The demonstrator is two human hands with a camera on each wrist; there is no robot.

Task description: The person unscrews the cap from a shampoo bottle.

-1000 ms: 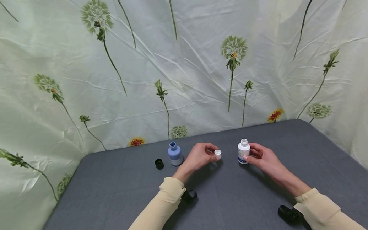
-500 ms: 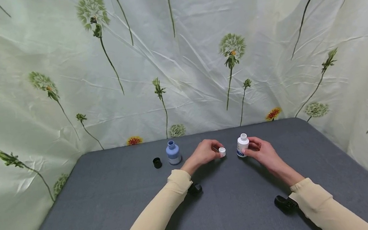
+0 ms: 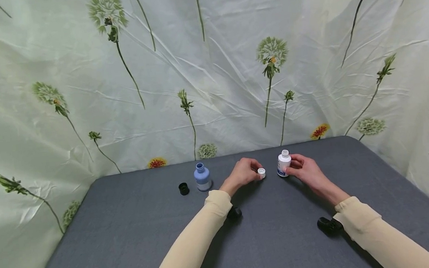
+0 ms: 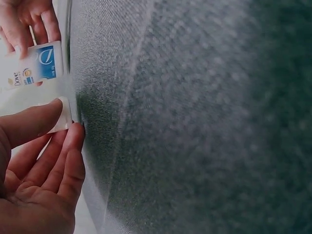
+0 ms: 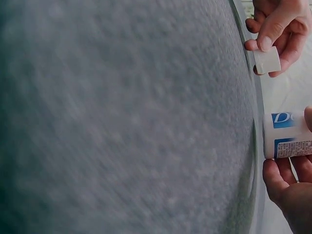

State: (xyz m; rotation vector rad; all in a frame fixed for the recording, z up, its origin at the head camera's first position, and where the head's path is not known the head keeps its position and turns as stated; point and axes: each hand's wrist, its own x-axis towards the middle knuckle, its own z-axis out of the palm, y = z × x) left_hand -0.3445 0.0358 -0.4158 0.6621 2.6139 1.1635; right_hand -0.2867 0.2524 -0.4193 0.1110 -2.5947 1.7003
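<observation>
A small white cap (image 3: 262, 172) is pinched between the thumb and fingers of my left hand (image 3: 244, 172), its hollow side facing up. My right hand (image 3: 304, 170) holds a white bottle (image 3: 284, 164) with a blue-and-white label, upright and uncapped, its neck showing at the top. Cap and bottle are apart, with a short gap between them. In the left wrist view the label of the bottle (image 4: 36, 66) reads Dove, and the thumb covers part of the cap (image 4: 62, 116). The right wrist view shows the cap (image 5: 267, 61) and the bottle's lower part (image 5: 285, 134).
Left of my left hand stands an open blue bottle (image 3: 202, 178). A black cap (image 3: 183, 189) lies beside it, hollow side up. The grey table (image 3: 124, 231) ends at a flower-printed curtain (image 3: 226, 87) behind.
My left hand has moved right and slightly away from me with the white cap, closer to the bottle. My right hand and the white bottle have moved slightly farther back.
</observation>
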